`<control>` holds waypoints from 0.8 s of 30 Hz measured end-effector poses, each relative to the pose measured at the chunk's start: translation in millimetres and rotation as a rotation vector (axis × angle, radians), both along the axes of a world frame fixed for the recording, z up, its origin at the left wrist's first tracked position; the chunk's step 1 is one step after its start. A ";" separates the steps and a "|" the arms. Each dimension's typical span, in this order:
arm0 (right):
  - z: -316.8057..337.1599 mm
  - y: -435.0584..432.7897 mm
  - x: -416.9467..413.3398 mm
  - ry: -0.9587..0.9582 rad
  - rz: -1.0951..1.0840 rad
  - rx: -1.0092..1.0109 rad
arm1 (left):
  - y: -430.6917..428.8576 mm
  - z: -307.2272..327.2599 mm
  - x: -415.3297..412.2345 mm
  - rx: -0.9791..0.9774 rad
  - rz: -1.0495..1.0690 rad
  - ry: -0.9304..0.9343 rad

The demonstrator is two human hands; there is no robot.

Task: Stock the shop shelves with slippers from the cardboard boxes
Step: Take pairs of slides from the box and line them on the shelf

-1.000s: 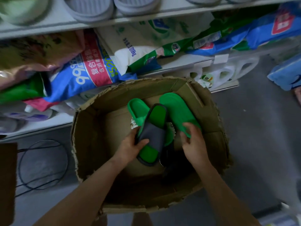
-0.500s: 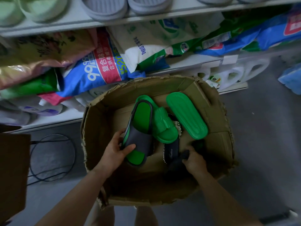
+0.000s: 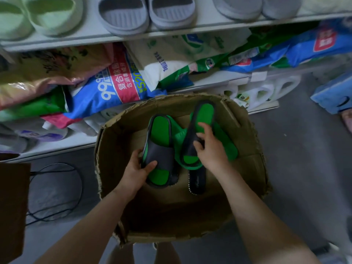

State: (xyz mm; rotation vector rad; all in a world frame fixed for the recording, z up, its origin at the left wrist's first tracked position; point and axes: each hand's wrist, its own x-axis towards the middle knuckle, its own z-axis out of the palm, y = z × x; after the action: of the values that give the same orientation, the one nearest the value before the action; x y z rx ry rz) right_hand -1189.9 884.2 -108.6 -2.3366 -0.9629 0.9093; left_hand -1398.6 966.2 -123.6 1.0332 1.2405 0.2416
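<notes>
An open cardboard box [image 3: 114, 141] stands on the floor below the shelves. My left hand [image 3: 136, 171] grips a green slipper with a dark grey strap [image 3: 161, 147] by its strap. My right hand [image 3: 210, 149] holds the matching green and grey slipper [image 3: 202, 115], lifted and tilted over the box. Under them lie plain green slippers [image 3: 226, 143] and a black slipper [image 3: 197, 181] on the box bottom. On the top shelf [image 3: 171, 33] sit grey slippers [image 3: 123, 15] and pale green slippers [image 3: 53, 14].
Bags of detergent [image 3: 118, 82] and other packs crowd the lower shelf behind the box. White jugs [image 3: 266, 90] stand at the right. A black cable [image 3: 57, 187] loops on the grey floor at the left, beside a brown box edge [image 3: 11, 206].
My right hand reached down into the box, came up with the second green and grey slipper, and now holds it beside the first. My left hand kept its slipper.
</notes>
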 end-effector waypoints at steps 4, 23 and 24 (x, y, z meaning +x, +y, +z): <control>-40.8 4.2 8.9 0.030 0.050 -0.117 | 3.8 -10.6 15.7 0.003 -0.029 0.011; -69.3 9.3 22.5 0.484 -0.487 -0.021 | 16.7 -27.8 11.7 -0.048 -0.033 0.093; -71.2 9.0 23.4 0.518 -0.522 -0.036 | 18.3 -27.9 11.5 -0.043 -0.021 0.097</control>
State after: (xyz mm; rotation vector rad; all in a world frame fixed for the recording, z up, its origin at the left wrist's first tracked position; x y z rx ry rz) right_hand -1166.5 893.2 -179.8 -2.0546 -0.1200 1.2088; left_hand -1387.1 984.5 -151.4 1.0302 1.3157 0.1489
